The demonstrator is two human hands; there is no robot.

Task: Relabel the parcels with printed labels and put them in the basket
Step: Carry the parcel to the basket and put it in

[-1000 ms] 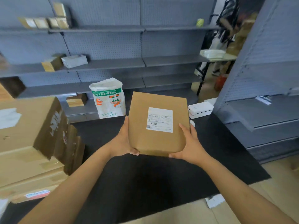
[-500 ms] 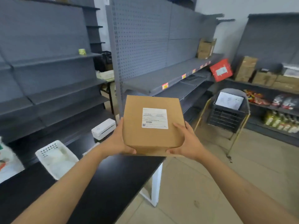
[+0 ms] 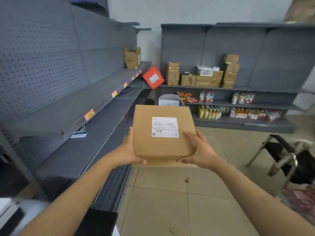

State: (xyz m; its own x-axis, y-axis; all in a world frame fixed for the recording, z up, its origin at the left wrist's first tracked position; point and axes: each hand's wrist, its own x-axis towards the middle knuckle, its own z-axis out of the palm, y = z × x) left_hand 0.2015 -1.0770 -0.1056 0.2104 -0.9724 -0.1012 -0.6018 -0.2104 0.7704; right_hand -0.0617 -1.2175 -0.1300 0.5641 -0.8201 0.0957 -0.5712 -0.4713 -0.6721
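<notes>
I hold a brown cardboard parcel in front of me at chest height, above the tiled floor. A white printed label with a barcode is stuck on its top face. My left hand grips the parcel's left side and my right hand grips its right side, thumbs on top. Just beyond the parcel's far edge, the grey basket shows only its upper rim and a white sheet inside; the parcel hides the remainder.
Empty grey shelving runs along my left. Shelves at the back carry cardboard boxes, bottles and snack packs. A red box leans in the corner. A metal stool stands on the right.
I have turned right, away from the black table, carrying the parcel in both hands. The printer and table have left the view; the basket now lies straight ahead behind the parcel.
</notes>
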